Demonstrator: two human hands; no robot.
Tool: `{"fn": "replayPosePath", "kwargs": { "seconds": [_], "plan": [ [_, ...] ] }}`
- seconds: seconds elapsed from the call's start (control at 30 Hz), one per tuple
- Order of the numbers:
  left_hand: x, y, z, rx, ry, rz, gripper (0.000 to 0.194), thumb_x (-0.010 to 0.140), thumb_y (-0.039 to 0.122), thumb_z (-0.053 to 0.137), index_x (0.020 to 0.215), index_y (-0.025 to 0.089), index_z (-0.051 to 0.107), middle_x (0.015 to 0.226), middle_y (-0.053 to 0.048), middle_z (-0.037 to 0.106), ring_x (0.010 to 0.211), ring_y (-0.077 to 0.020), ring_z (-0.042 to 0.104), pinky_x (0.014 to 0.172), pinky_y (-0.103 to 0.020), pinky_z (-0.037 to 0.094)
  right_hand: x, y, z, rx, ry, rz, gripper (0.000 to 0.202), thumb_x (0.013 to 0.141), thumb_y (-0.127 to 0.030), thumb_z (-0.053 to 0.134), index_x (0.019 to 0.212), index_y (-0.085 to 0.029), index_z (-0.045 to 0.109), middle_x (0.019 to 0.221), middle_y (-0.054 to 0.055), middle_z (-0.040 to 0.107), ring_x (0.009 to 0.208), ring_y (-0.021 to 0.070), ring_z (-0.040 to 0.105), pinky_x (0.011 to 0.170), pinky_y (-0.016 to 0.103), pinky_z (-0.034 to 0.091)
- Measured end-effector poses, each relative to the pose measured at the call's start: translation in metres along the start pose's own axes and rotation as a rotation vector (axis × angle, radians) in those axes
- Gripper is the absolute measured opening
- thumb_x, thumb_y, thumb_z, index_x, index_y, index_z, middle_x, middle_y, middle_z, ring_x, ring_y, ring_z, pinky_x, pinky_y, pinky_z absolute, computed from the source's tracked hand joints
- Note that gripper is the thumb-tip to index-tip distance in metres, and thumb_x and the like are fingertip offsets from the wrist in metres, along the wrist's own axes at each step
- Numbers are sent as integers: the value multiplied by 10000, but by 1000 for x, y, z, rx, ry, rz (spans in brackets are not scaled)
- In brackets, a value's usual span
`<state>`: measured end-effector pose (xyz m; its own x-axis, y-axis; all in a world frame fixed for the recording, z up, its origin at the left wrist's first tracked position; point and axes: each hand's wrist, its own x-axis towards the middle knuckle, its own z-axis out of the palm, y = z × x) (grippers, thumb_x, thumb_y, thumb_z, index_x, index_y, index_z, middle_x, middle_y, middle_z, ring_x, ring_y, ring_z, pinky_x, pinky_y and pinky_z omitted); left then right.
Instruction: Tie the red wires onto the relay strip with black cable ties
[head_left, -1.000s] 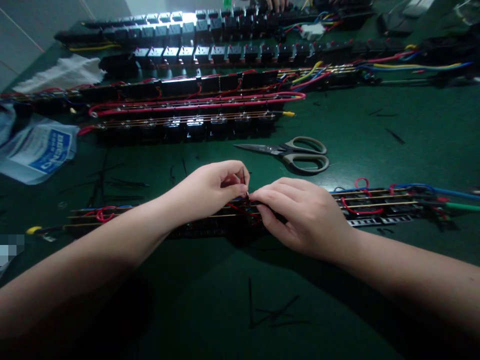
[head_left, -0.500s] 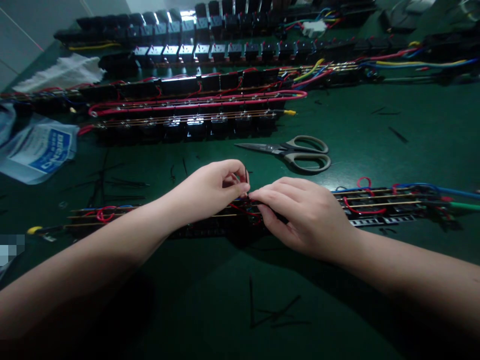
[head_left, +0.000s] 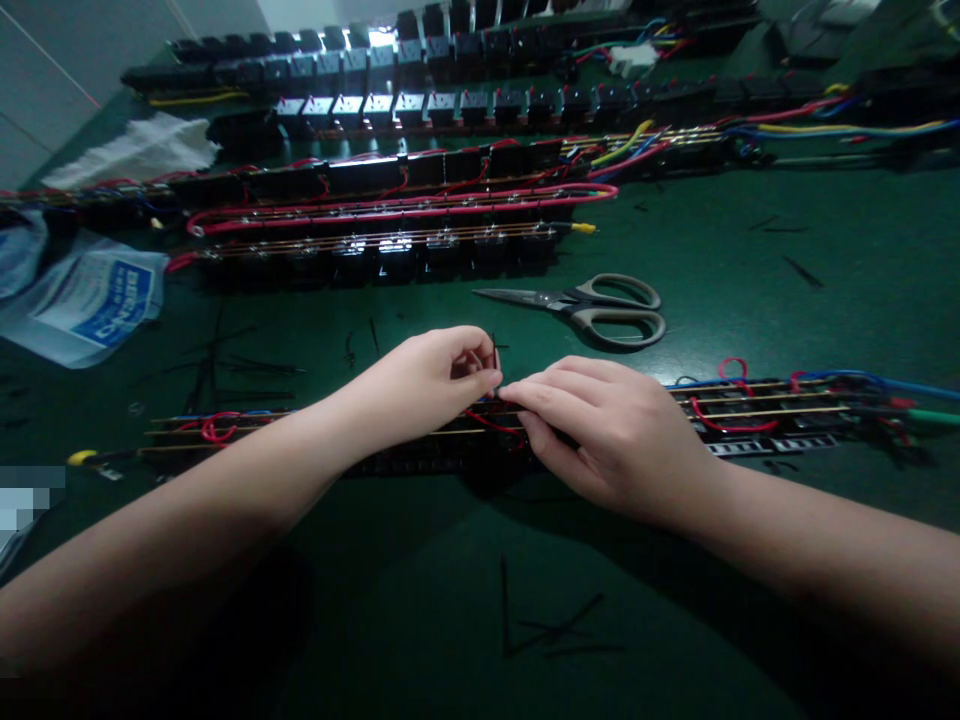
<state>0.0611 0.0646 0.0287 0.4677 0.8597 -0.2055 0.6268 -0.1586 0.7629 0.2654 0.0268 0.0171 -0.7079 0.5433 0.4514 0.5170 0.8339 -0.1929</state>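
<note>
A long black assembly (head_left: 787,412) with brass-coloured bars and red and blue wires lies across the green table under both hands. My left hand (head_left: 442,380) is closed in a pinch at its middle, a thin black cable tie (head_left: 495,350) sticking up from the fingers. Close by on the right, my right hand (head_left: 619,425) presses its fingertips together low over the wires. What those fingertips grip is hidden. A red wire (head_left: 495,420) runs between the hands. Just behind them rest the scissors (head_left: 592,305), with grey and black handles.
Farther back stand several rows of black socket strips (head_left: 450,103) and wired assemblies (head_left: 390,210). A clear plastic bag (head_left: 90,305) with a blue label lies at left, near a white cloth (head_left: 142,145). Black tie scraps (head_left: 555,632) are scattered in front.
The whole view has shifted slightly, so things appear a little farther right. Both hands keep nearly the same pose at the middle of the assembly.
</note>
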Motion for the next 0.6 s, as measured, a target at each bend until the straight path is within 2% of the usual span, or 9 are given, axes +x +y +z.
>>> {"fn": "replayPosePath", "kwargs": {
  "seconds": [0.4,0.6],
  "plan": [
    [-1,-1,0,53,-3,4,172,865,367,567,820,216,635,717,37,624,662,-131,537,613,-264,403,0,1,-1,-11,-25,20,210,918,-139,515,1017,-81,691,888,107,741,779,220,645,681,354,518],
    [-9,6,0,107,69,63,152,888,334,540,837,218,624,785,29,660,739,-147,584,676,-267,428,-1,0,0,-23,-32,5,195,911,-139,514,1005,-97,680,890,108,743,778,225,641,688,364,519]
  ]
}}
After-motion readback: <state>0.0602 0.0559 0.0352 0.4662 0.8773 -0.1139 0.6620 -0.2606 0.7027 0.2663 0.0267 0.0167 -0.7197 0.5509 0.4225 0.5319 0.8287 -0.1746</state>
